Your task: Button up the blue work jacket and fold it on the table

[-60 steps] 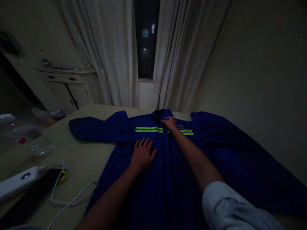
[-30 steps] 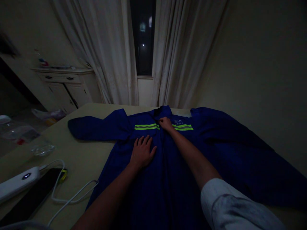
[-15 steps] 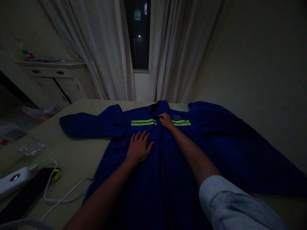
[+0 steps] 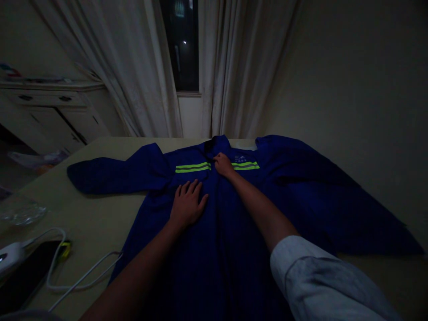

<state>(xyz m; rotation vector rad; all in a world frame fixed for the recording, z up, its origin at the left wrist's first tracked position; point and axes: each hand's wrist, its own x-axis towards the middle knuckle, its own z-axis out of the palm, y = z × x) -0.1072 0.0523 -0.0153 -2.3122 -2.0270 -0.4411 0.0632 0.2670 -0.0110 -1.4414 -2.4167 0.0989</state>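
A dark blue work jacket (image 4: 197,249) lies spread on the table, its collar at the far end and its sleeves out to both sides. Yellow-green reflective stripes (image 4: 193,167) cross its chest, and a small pale print (image 4: 240,158) sits above the right-hand stripe. My left hand (image 4: 187,204) rests flat on the jacket front below the stripe, fingers spread. My right hand (image 4: 223,165) is closed on the jacket's front edge just under the collar (image 4: 221,143); its fingertips are partly hidden.
On the table (image 4: 100,214) at the left lie a black phone (image 4: 31,272), a white device (image 4: 10,258) with a white cable (image 4: 53,267), and a crumpled clear plastic item (image 4: 23,211). Behind stand a cabinet (image 4: 56,100), curtains (image 4: 133,67) and a dark window (image 4: 183,44).
The view has turned slightly to the right, so everything sits a little further left. Both hands keep their places on the jacket, the right one still closed near the collar.
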